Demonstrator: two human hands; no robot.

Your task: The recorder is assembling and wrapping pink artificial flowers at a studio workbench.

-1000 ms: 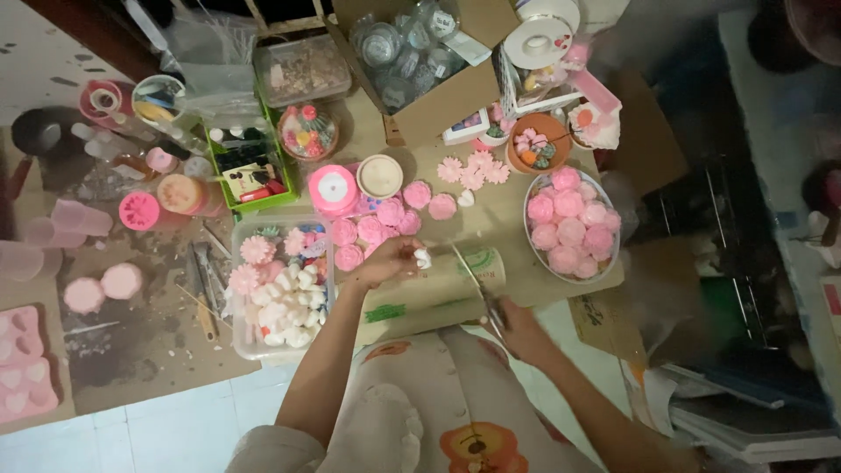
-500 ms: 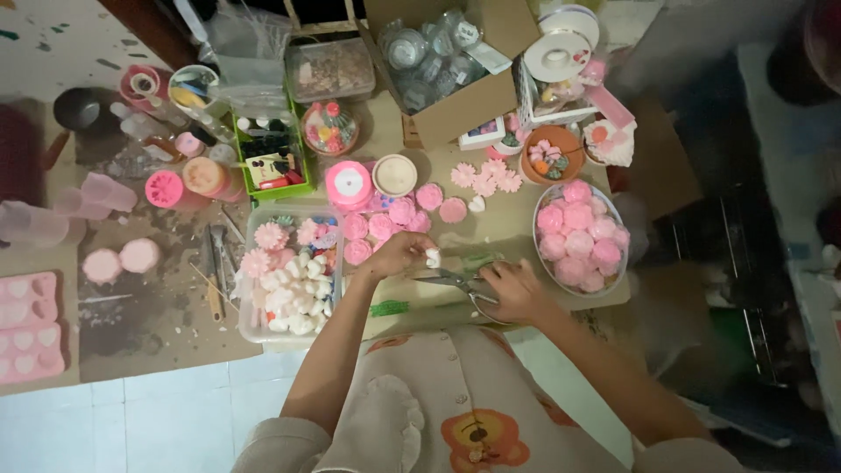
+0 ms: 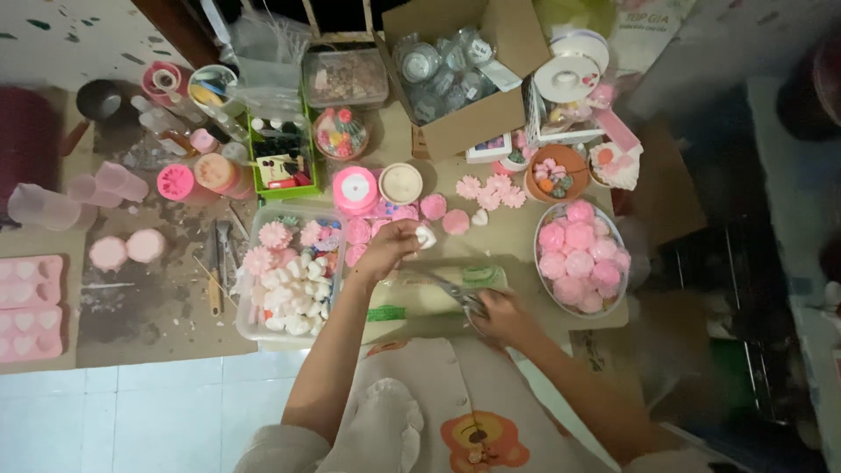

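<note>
Cluttered craft table [image 3: 517, 241] over a pale tiled floor [image 3: 131, 412], covered in brown paper and pink bits. Left hand [image 3: 385, 252] is pinched shut on a small white piece [image 3: 426, 235] at the fingertips — held just above the table, next to loose pink flower shapes [image 3: 455, 221]. Right hand [image 3: 499, 315] is closed around the handles of metal scissors [image 3: 451, 289], blades pointing left toward the white piece, tips just short of it. Under both hands lies a pale flat packet with green print [image 3: 438, 293]. Left of the left hand: clear plastic tray [image 3: 250, 328] holding white and pink moulded flowers. Right of the hands — round bowl [image 3: 541, 263] full of pink rounds. Further back: pink ribbon spool [image 3: 355, 188], small round white tin [image 3: 401, 182], open cardboard box [image 3: 477, 123] of clear round containers. Far left edge has pink silicone heart moulds [image 3: 31, 307].
</note>
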